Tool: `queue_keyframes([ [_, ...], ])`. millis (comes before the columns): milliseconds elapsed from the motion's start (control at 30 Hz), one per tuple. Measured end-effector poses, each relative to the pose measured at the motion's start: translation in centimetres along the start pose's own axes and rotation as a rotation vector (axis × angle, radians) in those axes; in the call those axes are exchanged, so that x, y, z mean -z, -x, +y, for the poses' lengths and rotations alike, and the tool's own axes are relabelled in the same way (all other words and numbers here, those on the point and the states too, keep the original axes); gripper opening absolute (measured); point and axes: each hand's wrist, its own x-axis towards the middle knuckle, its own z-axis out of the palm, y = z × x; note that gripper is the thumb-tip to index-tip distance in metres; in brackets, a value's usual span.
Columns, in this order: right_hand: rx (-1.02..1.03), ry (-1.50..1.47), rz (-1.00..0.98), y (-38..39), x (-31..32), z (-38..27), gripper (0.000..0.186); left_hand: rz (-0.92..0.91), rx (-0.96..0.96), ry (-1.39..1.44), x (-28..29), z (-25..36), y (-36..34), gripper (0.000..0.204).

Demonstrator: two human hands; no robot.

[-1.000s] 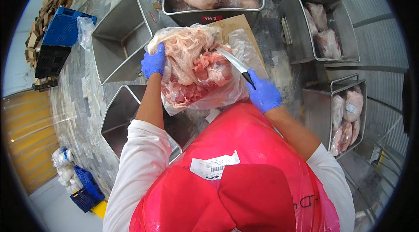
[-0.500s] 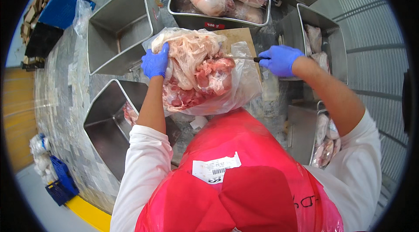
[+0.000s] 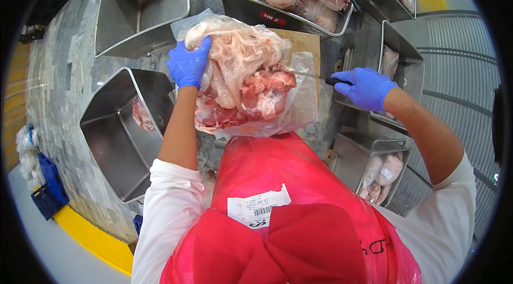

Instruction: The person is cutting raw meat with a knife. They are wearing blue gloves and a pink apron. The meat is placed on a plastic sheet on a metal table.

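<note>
In front of me a large piece of raw meat (image 3: 264,94) with a pale layer of fat lies on clear plastic wrap (image 3: 302,105), over a tan cutting board (image 3: 305,42). My left hand (image 3: 188,65), in a blue glove, grips the meat's upper left edge, thumb on the fat. My right hand (image 3: 366,87), also gloved, is closed round the black handle of a knife (image 3: 315,75). The blade points left and reaches the right side of the meat, where its tip is hidden.
Beyond the board stands a metal tub (image 3: 283,14) full of bagged meat. An open metal tub (image 3: 144,6) is at the far left; another (image 3: 115,129), nearer, holds a small meat piece (image 3: 142,115). More tubs with wrapped meat (image 3: 382,174) line the right.
The view has shifted, so the tubs appear displaced. My left hand keeps its grip on the meat. My right hand and the knife sit slightly lower and farther right, the blade still at the meat.
</note>
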Motion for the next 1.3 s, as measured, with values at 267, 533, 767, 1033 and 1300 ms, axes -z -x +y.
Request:
queue_keyframes([
  [267, -0.114, 0.022, -0.083, 0.1, 0.9, -3.2, 0.035, -0.037, -0.080, 0.022, 0.6, 0.0, -0.6, 0.085],
  [533, -0.166, -0.271, 0.192, -1.0, -9.2, -1.4, 0.037, 0.008, -0.067, 0.011, 0.9, 0.0, 0.5, 0.080],
  [767, -0.321, -0.521, 0.379, -0.8, -17.8, -2.1, 0.046, 0.019, -0.051, 0.052, 0.0, -1.0, 0.0, 0.080],
  [1033, -0.329, -0.864, 0.459, -8.8, -31.8, -4.8, 0.047, -0.028, -0.048, 0.144, -2.1, -3.9, -1.2, 0.080],
  [1300, -0.166, -0.891, 0.644, -2.5, -28.4, 2.3, 0.050, -0.037, -0.067, 0.181, -0.9, -2.8, -0.3, 0.078],
])
